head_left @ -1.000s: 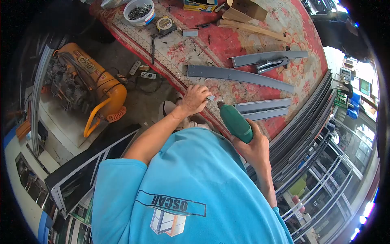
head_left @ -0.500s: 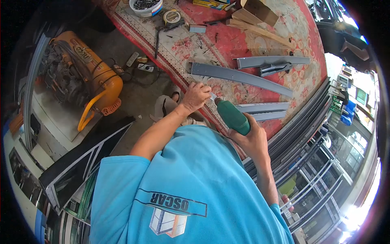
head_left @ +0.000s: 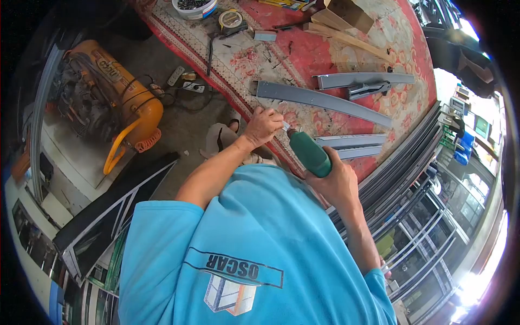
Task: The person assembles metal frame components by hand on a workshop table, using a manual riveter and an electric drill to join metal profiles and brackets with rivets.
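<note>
Red carpet (head_left: 325, 49) | left hand (head_left: 261, 125) pinches bracket (head_left: 284, 126) | right hand (head_left: 338, 184) grips drill (head_left: 307, 153)

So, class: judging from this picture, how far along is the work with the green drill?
Done: grey metal profiles lie cut on the red carpet. In hand: right hand holds the green power drill against a small metal piece pinched by the left hand. Left: cannot tell.

Red floral carpet (head_left: 325, 51) bears grey metal profiles (head_left: 319, 98).
</note>
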{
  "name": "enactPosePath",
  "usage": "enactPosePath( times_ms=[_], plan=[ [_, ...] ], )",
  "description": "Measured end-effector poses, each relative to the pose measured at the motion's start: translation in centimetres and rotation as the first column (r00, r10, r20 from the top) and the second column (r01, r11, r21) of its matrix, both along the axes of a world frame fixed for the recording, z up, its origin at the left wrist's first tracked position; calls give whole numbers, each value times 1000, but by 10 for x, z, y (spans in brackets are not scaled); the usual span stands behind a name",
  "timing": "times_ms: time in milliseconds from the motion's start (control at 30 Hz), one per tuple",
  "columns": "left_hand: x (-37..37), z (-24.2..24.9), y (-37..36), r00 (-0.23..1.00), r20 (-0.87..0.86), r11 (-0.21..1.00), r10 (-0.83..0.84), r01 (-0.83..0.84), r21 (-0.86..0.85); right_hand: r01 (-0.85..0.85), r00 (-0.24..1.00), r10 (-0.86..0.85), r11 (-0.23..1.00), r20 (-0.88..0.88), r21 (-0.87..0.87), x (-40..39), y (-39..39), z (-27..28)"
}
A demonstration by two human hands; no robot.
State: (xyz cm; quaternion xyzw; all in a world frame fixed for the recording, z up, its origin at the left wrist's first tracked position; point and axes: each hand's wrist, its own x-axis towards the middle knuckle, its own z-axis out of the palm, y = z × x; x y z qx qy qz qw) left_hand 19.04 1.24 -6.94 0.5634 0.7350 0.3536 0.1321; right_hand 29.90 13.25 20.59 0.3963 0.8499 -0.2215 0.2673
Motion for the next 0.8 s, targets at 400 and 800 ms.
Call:
enactPosePath(
  times_ms=[400, 800],
  plan=[
    [3, -8, 1, 999, -18, 998, 42, -41, 57, -249, 957, 255, 967, 141, -60, -32, 20, 6],
    [5, -13, 1, 999, -16, 998, 29, -28, 52, -391, 888, 389, 919, 246, -44, -45, 20, 9]
  ],
)
